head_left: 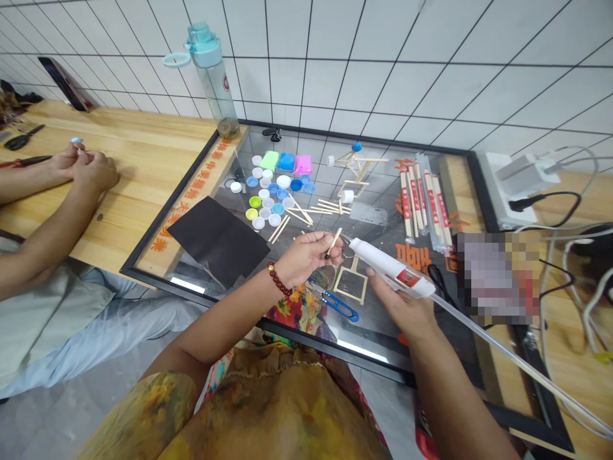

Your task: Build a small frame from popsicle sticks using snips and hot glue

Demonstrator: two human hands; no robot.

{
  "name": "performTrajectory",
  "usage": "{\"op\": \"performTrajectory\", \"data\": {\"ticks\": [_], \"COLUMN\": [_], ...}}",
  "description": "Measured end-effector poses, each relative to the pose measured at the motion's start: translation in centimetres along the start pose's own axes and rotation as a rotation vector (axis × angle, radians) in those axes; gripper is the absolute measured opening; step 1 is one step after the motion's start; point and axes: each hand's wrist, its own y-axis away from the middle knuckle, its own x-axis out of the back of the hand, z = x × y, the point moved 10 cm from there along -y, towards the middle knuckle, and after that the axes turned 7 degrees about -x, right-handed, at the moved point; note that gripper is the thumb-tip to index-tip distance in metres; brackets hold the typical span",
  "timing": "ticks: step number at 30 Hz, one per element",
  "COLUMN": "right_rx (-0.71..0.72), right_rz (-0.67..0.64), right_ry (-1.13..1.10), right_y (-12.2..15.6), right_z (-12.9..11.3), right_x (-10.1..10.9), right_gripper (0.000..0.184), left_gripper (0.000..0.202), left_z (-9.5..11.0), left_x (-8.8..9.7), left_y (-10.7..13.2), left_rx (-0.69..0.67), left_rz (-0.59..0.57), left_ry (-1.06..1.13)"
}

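Between the thumb and fingers of my left hand (306, 257) is a short wooden stick (334, 241), tilted upward. My right hand (407, 310) grips a white hot glue gun (390, 263), with a long clear glue stick (507, 354) trailing from its back. The gun's nozzle points left, close to the wooden stick; whether they touch I cannot tell. Below my hands lie a small square frame of sticks (352, 285) with a handle and a pair of blue thread snips (341, 306). Beyond them stands a stick structure (357, 172) with bottle caps attached.
Several bottle caps (282, 182), loose sticks (330, 207) and a black sheet (218, 239) lie on the glass-topped board. Wrapped chopsticks (424, 198) are at right. A water bottle (211, 80) stands behind; a power strip (507, 191) with cables lies right. Another person's hands (89, 166) are at left.
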Motion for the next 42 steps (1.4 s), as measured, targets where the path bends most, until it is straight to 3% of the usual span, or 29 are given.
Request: {"op": "performTrajectory", "data": {"ticks": [21, 42], "right_rx": [0.089, 0.056], "right_rz": [0.014, 0.035], "right_ry": [0.016, -0.008], "right_y": [0.2, 0.3], "right_z": [-1.0, -0.6], "right_x": [0.3, 0.7], "right_gripper": [0.023, 0.02], "left_gripper": [0.033, 0.032], "left_z": [0.8, 2.1], "left_x": [1.2, 1.9], "left_y": [-0.1, 0.2], "left_rx": [-0.086, -0.174], "left_rz": [0.137, 0.268], "left_ry": [-0.136, -0.2]}}
